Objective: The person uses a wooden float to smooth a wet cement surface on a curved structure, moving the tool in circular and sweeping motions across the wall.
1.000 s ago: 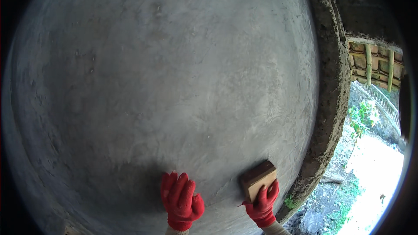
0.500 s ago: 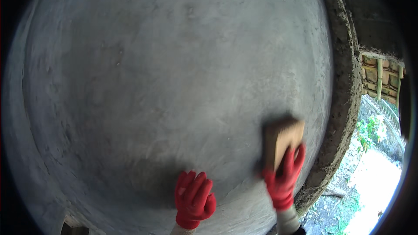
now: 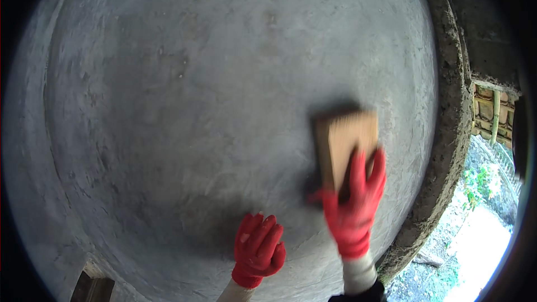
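Note:
My right hand (image 3: 356, 207), in a red glove, grips a thick tan wooden float (image 3: 352, 140). The float's face lies against the grey plastered wall (image 3: 224, 95), toward the wall's right side, and looks slightly blurred by motion. Lower and further left is my left hand (image 3: 259, 249), also in a red glove. Its fingers are loosely curled with small gaps between them, and nothing shows in its grasp. Whether its fingertips touch the wall I cannot tell.
A rough, raw edge (image 3: 450, 134) bounds the plaster on the right. Beyond it are a tiled roof (image 3: 492, 112), green plants (image 3: 482, 183) and bright ground outside. At the lower left sits a dark recess (image 3: 92, 289). Small pits mark the wall.
My right hand has moved the float up and slightly left along the wall. My left hand keeps its curled pose, a little further right in the view, which has shifted slightly.

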Tool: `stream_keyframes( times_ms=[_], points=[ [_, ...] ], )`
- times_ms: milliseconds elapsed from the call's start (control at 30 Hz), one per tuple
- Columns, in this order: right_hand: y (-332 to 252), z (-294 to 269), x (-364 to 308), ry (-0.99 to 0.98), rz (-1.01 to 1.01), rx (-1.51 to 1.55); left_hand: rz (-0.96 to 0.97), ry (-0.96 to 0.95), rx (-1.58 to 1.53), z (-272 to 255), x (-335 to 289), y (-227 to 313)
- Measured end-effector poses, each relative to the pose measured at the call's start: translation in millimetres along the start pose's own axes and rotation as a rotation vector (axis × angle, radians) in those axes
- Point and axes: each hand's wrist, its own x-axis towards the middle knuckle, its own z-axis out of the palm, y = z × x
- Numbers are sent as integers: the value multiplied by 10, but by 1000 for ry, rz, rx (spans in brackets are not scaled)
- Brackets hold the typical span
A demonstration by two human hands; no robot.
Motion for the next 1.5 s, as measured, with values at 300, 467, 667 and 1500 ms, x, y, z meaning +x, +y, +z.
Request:
stream_keyframes(
  times_ms=[300,467,667,1500],
  points=[
    [-191,-30,-999,-98,-66,24,-13,105,-94,33,-143,-38],
    [-491,173,581,107,1,40,-53,151,-139,62,-127,-36],
    [-618,94,-1007,-96,36,-47,-122,188,-292,-8,-114,-55],
    [-1458,109,-200,-169,-33,234,-582,109,-222,-800,-392,421]
  ],
)
